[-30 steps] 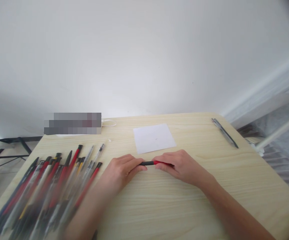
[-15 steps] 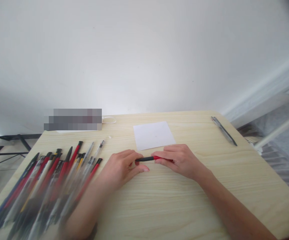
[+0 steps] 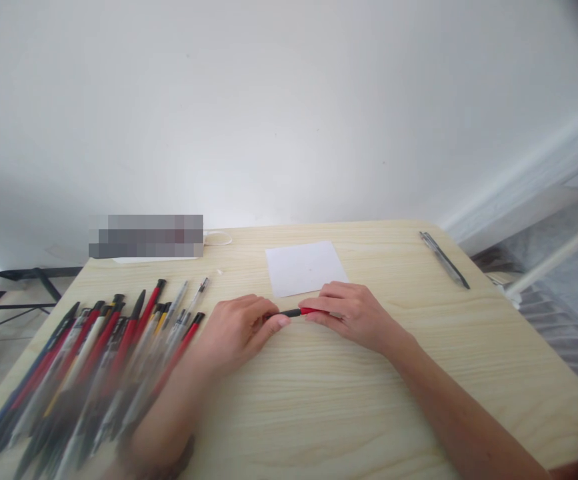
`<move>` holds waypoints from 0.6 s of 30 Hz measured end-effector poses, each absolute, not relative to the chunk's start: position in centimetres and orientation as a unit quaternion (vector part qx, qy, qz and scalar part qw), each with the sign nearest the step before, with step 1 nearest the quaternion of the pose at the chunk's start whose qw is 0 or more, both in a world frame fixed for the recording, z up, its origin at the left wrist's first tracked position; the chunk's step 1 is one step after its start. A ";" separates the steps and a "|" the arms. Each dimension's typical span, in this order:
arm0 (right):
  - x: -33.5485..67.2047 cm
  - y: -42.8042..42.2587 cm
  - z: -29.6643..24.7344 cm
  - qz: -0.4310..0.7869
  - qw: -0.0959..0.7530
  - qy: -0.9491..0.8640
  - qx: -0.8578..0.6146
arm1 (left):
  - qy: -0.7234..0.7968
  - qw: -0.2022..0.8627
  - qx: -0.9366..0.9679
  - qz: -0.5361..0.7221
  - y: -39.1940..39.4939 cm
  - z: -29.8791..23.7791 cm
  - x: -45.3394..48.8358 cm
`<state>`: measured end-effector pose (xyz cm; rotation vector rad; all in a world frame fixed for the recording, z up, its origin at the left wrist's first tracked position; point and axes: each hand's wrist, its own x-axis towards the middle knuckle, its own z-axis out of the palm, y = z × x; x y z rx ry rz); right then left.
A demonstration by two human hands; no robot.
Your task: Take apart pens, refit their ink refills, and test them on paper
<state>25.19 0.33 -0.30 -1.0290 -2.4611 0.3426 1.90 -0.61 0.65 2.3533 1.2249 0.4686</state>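
Note:
Both my hands meet at the middle of the light wooden table point(image 3: 349, 413), holding one red and black pen point(image 3: 299, 311) between them. My left hand point(image 3: 236, 328) pinches the pen's black end with curled fingers. My right hand point(image 3: 351, 313) is closed around the red barrel, hiding most of it. The pen lies roughly level, just above the tabletop. A white sheet of paper point(image 3: 303, 267) lies flat right behind my hands.
A long row of several pens point(image 3: 93, 363), red, black, clear and yellow, covers the table's left side. A pair of dark pens point(image 3: 443, 260) lies near the far right corner. A blurred-out strip point(image 3: 146, 236) sits at the back edge, against the white wall.
My hands and the pen have drifted slightly away from me, toward the paper. My left fingers have closed more tightly over the black end, so less of the pen shows.

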 end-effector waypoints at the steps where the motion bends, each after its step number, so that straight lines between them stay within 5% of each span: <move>1: 25.2 0.3 -0.4 0.129 0.226 -0.889 -0.378 | 0.454 0.218 0.845 0.179 -0.6 0.6 1.9; 18: 23.4 0.1 -0.6 0.082 0.183 -0.846 -0.494 | 0.458 0.096 0.856 0.221 0.2 -1.3 2.0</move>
